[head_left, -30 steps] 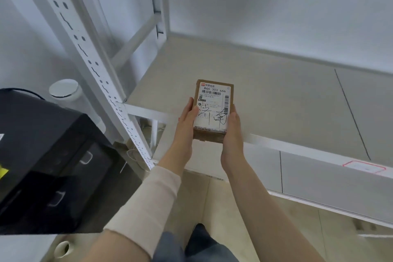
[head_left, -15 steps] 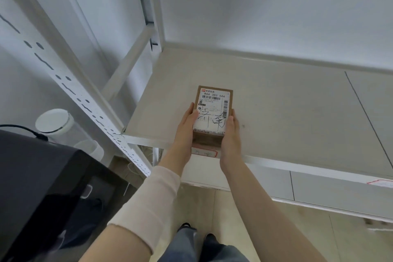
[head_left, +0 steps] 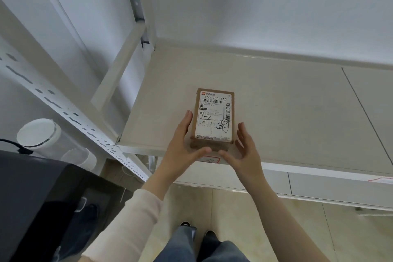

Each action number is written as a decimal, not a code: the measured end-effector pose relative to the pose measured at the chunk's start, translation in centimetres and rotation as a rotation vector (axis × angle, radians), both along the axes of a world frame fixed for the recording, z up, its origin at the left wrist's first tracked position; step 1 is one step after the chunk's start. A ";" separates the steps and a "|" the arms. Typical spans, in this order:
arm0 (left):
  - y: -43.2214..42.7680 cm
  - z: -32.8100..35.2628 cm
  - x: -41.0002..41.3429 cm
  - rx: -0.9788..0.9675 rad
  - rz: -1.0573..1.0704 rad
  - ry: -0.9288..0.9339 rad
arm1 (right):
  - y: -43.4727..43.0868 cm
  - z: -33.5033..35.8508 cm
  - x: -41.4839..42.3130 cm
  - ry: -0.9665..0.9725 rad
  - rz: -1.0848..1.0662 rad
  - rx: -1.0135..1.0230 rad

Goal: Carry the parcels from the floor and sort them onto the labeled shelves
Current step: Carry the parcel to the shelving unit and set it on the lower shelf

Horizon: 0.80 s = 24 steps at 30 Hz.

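Observation:
A small brown cardboard parcel [head_left: 213, 117] with a white shipping label and handwritten marks lies flat on the pale shelf board [head_left: 287, 112], near its front edge. My left hand [head_left: 182, 144] is beside the parcel's left side, fingers spread, its fingertips close to or just touching the box. To the right of the parcel my right hand [head_left: 244, 151] is a little apart from it, fingers open. Both thumbs sit below the parcel's near end. A red-bordered shelf label [head_left: 209, 159] shows on the front rail between my hands.
A perforated white upright [head_left: 70, 112] of the rack slants across the left. A white cylindrical canister [head_left: 40, 134] and a black cabinet [head_left: 42, 198] stand left of the rack. Another red-bordered label [head_left: 380, 179] marks the rail far right. A lower shelf [head_left: 319, 187] lies beneath.
The parcel has gone from held between both hands to lying on the shelf. Both hands have let go and opened, drawn slightly back from its sides.

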State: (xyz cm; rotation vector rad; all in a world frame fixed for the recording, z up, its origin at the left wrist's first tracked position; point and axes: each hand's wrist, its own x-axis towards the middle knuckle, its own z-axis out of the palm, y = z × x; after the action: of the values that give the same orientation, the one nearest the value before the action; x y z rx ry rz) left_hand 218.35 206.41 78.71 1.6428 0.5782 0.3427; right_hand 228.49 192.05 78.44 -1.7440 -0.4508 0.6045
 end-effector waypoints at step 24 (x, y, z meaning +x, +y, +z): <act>4.7 -0.1 7.4 -0.003 0.034 -0.005 | 5.6 0.1 6.2 -0.071 -0.052 0.030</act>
State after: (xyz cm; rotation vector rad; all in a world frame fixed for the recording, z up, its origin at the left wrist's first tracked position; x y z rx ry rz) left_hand 225.73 211.09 78.63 1.6303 0.6028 0.3702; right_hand 234.70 197.67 78.56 -1.7477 -0.4605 0.4981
